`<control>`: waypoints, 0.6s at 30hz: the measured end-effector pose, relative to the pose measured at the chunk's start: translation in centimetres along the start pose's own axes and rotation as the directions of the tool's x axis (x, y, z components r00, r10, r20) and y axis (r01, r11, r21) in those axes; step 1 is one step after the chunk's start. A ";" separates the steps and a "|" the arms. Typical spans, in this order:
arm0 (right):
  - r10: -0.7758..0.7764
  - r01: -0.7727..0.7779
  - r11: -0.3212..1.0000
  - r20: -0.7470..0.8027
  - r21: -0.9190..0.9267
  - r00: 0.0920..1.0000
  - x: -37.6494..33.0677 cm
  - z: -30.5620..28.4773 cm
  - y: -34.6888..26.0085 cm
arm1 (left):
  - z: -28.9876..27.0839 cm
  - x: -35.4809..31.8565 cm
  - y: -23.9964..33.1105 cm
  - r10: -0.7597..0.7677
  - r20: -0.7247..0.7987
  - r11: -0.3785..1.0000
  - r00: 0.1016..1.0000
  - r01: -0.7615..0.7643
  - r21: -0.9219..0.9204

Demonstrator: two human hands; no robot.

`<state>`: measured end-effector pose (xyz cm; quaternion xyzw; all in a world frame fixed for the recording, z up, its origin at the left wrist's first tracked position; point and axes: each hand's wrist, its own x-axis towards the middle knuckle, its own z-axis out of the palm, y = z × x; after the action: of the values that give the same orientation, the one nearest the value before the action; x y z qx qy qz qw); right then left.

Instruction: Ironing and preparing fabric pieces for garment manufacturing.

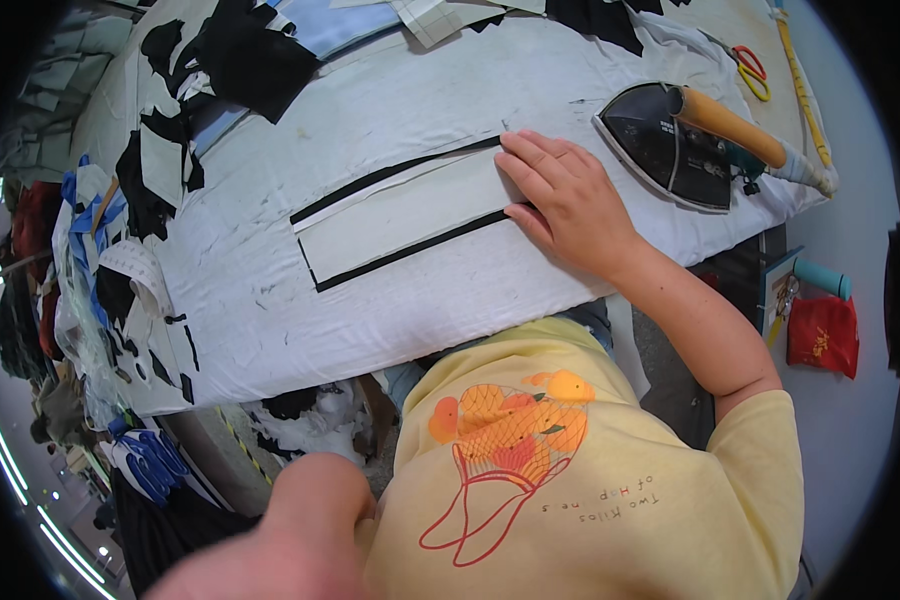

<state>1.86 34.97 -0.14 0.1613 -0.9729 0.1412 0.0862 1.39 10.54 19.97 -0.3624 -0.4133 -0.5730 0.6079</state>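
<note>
While the right hand (560,195) lies flat on the ironing table (370,310), its fingers are stretched out and held close together, and they press down the right end of a long white fabric strip (400,212). This strip lies across the middle of the white padded cover, slanted, with its left end nearer to the person and its right end under the palm. Along its upper side and its lower side a thin black edge (390,175) shows, so a black piece seems to lie under the white one. The thumb rests at the lower side of the strip, touching the black edge there.

Just to the right of the hand stands a dark flat iron (670,140) with a wooden handle (730,125), its point turned toward the hand; it is near the fingers but not touching them. Beyond the iron, at the far right corner of the table, lie scissors with red and yellow handles (750,68).

The left hand (310,500) is low in the picture, near the person's body and off the table. It is blurred and only its back shows, so I cannot tell if its fingers are spread or closed, and nothing can be seen in it.

At the far and left parts of the table many black fabric scraps (250,55) and white cut pieces (160,160) lie in a loose pile. The person wears a yellow shirt (590,480) with an orange drawing on it.
</note>
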 end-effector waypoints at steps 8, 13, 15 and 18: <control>0.076 -0.071 0.994 -0.060 0.083 0.995 1.9 -0.2 -1.0 | -4.7 -16.7 -8.8 -0.694 0.661 0.719 0.285 0.214 0.662; 0.054 -0.054 0.998 -0.002 0.011 0.999 2.4 0.0 -1.1 | -4.2 -21.0 -8.3 -0.692 0.707 0.722 0.146 0.172 0.670; 0.042 -0.041 0.999 0.027 -0.003 0.999 2.0 -0.1 -0.7 | -4.2 -20.7 -7.7 -0.695 0.712 0.718 0.103 0.152 0.679; 0.006 -0.004 0.999 0.037 -0.051 0.999 1.3 -0.4 -0.3 | -4.4 -20.6 -7.3 -0.666 0.740 0.746 0.089 0.097 0.659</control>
<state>0.85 34.46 0.62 0.1591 -0.9781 0.1136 0.0720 -5.51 14.08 -0.91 -0.3553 -0.8958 -0.2480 0.0986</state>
